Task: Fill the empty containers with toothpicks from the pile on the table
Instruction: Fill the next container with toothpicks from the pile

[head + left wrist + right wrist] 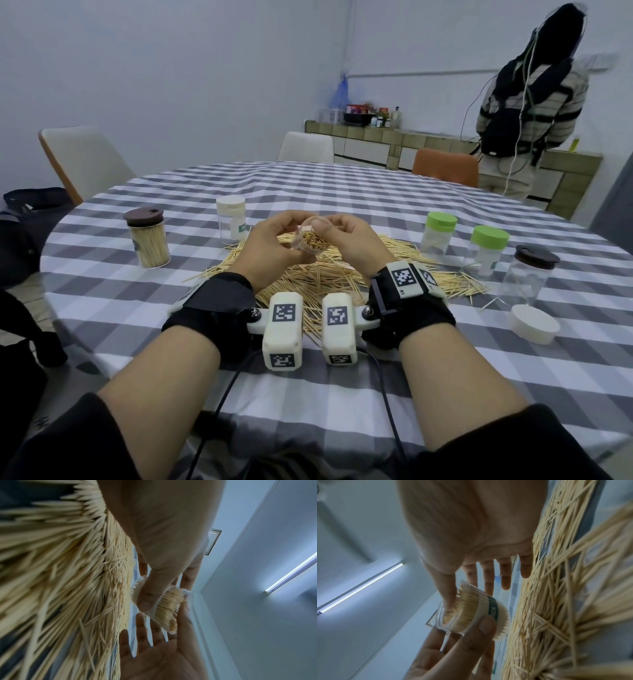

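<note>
Clear container (pixel 313 240), frame centre, packed with toothpicks, tilted, lidless, raised above the toothpick pile (pixel 342 274); left hand (pixel 274 245) grasps its body, thumb and fingers wrapped round; right hand (pixel 349 240): thumb pressed on its rim, other fingers extended; white lid (pixel 534 323) lower right on checked table (pixel 342 394); filled brown-lidded jar (pixel 149 238) at left.
</note>
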